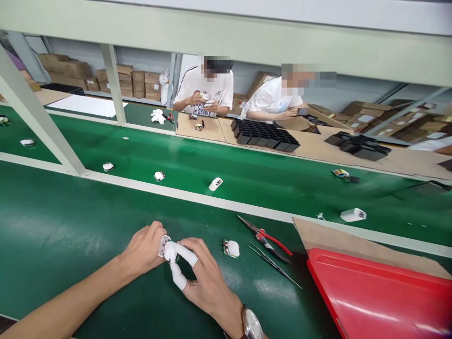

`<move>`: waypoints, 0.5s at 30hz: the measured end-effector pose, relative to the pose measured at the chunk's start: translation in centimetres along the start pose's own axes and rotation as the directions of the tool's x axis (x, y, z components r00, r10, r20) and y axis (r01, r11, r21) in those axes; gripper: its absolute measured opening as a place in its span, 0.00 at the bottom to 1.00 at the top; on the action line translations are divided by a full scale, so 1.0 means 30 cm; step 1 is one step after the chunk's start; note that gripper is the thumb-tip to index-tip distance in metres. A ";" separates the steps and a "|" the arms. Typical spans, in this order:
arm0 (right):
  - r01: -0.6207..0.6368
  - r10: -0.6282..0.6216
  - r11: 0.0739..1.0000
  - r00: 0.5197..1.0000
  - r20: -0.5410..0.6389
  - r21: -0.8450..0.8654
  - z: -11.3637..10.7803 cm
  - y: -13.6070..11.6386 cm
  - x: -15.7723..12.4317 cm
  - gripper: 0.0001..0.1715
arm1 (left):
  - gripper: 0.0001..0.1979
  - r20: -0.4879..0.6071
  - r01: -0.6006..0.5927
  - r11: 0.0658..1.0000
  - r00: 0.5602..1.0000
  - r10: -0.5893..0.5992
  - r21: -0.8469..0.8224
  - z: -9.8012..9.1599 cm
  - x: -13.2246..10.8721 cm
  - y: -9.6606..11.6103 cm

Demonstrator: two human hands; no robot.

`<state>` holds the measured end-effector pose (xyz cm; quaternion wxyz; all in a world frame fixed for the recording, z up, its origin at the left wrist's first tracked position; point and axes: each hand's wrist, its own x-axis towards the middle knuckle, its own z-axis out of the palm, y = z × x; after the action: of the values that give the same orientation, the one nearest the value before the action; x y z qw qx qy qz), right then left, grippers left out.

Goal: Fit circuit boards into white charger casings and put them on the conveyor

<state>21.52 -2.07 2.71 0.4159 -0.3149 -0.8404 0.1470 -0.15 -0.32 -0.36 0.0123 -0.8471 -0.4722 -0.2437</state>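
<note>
My left hand (146, 247) is closed around a small white plastic housing (163, 246) with an oval end turned to the right. My right hand (203, 273), with white covers on the thumb and a finger and a watch on its wrist, pinches a small circuit board with a white mass (171, 251) against that end. Whether the board is partly inside the housing I cannot tell. To the right lies another circuit board (231, 248) with a white top. Beside it are red-and-black long-nose pliers (264, 237) and metal tweezers (275, 265).
A red plastic bin (381, 292) fills the lower right. Beyond a pale rail runs a green belt (183, 157) carrying white housings (353, 215) and several boards. Two people work across it, near black trays (264, 134). A slanted frame post (42, 113) stands at the left.
</note>
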 end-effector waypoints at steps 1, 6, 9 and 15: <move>0.007 -0.007 1.000 1.000 0.006 -0.016 0.002 0.001 -0.001 0.30 | 0.05 -0.008 -0.008 1.000 1.000 0.008 0.003 0.000 0.000 0.004; 0.014 -0.013 0.999 1.000 0.010 -0.052 0.000 -0.002 0.000 0.30 | 0.07 -0.048 -0.007 0.999 0.999 0.009 0.033 0.000 0.004 0.013; 0.011 -0.011 0.999 1.000 0.009 -0.048 -0.004 -0.005 0.002 0.31 | 0.08 -0.058 0.023 1.000 0.998 -0.023 0.011 0.000 0.006 0.009; 0.016 -0.015 0.999 1.000 0.024 -0.037 0.002 0.005 -0.007 0.30 | 0.10 -0.074 -0.005 1.000 0.997 0.005 -0.005 0.001 0.011 0.005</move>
<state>21.63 -2.07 2.48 0.4013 -0.3142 -0.8502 0.1318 0.13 -0.12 -0.20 0.0284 -0.8387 -0.4686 -0.2759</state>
